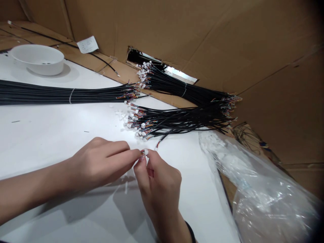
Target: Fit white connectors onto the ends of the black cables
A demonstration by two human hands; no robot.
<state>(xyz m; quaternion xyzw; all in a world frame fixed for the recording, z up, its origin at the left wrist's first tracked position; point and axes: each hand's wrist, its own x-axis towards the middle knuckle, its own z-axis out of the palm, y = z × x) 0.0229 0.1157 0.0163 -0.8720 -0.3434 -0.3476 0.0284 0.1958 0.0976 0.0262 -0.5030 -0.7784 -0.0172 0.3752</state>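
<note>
A small white connector (145,152) sits between the fingertips of my two hands above the white tabletop. My right hand (159,182) pinches the connector between thumb and forefinger. Thin coloured wires (142,153) run from it to the fingertips of my left hand (106,162), which is closed on them; the rest of the cable is hidden behind that hand. Just beyond my fingers lies a pile of black cables (174,119) with white connectors on their left ends. One cable end (158,144) sticks out of the pile close to my right forefinger.
A tied bundle of black cables (37,92) stretches in from the left. Another tied bundle (177,82) lies against the cardboard wall (202,40). At the back left stands a white bowl (37,60). A clear plastic bag (258,182) of white connectors rests at the right edge.
</note>
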